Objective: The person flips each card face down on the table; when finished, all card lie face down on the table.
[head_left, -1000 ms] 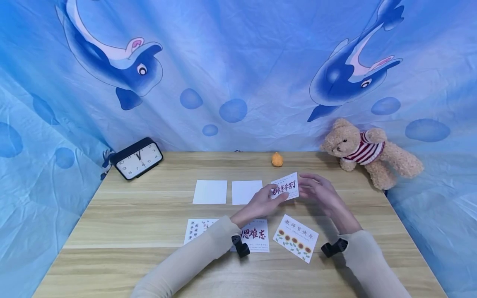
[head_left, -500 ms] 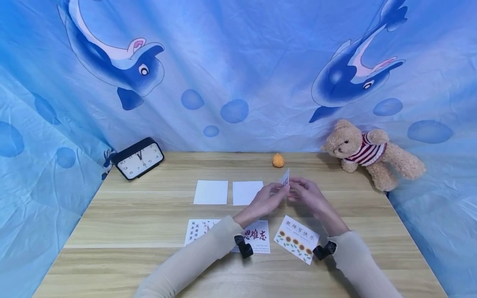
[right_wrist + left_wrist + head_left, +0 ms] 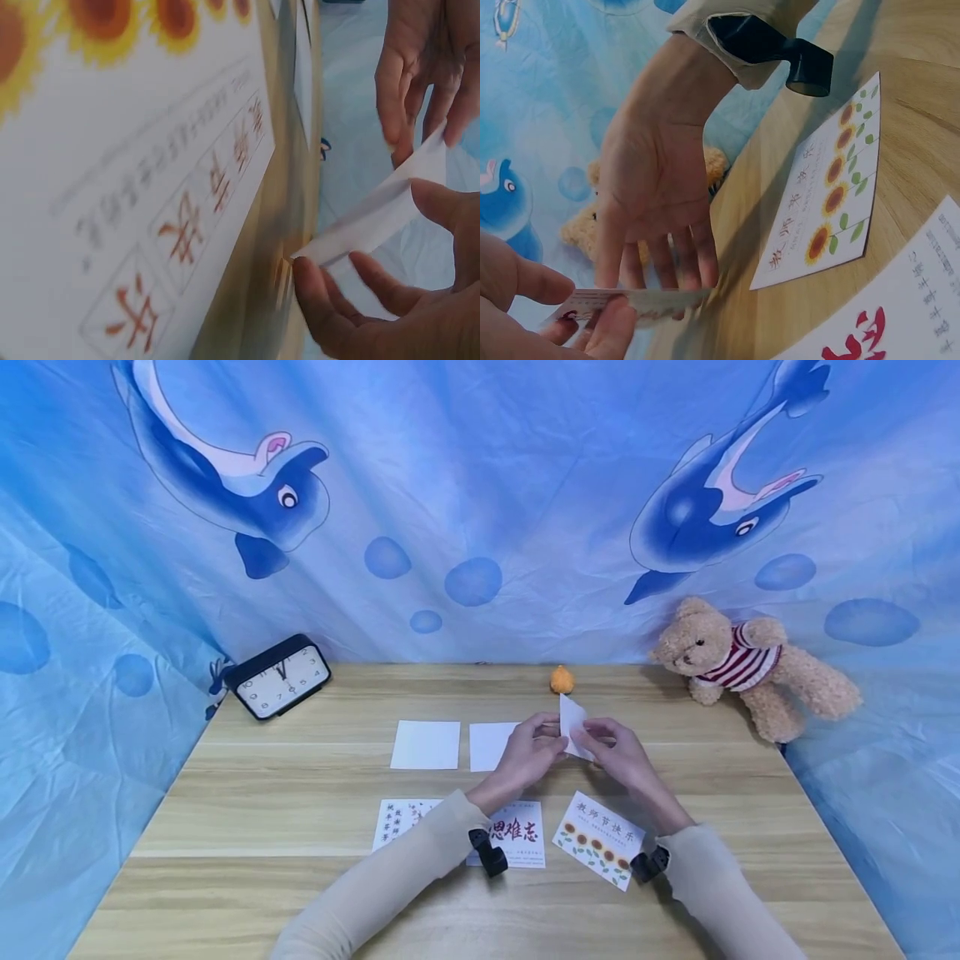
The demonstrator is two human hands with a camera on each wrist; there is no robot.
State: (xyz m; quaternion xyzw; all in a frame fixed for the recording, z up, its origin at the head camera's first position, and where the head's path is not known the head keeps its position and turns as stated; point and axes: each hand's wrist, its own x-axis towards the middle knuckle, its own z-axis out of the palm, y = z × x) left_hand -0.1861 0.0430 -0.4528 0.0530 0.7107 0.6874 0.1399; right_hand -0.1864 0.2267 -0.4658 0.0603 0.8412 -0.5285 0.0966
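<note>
Both hands hold one card (image 3: 573, 725) above the table, its plain white side towards the head camera. My left hand (image 3: 528, 750) pinches its left edge between thumb and fingers. On the other side my right hand (image 3: 621, 753) has its thumb on the white face and fingers behind; the right wrist view shows this grip on the card (image 3: 375, 206). A sunflower card (image 3: 598, 842) lies askew below the right hand. Under the left forearm, a card with red lettering (image 3: 517, 833) and a card with black lettering (image 3: 392, 823) lie partly hidden.
Two blank white cards (image 3: 425, 745) lie behind, the right one (image 3: 489, 747) partly covered by the left hand. An orange trinket (image 3: 561, 680) stands at the table's back edge. A clock (image 3: 279, 678) is back left, a teddy bear (image 3: 738, 652) back right, before a blue curtain (image 3: 480, 485).
The card has turned from its red-lettered face to its white back. My right hand has come in from the right and taken hold of it, while the left hand keeps its pinch.
</note>
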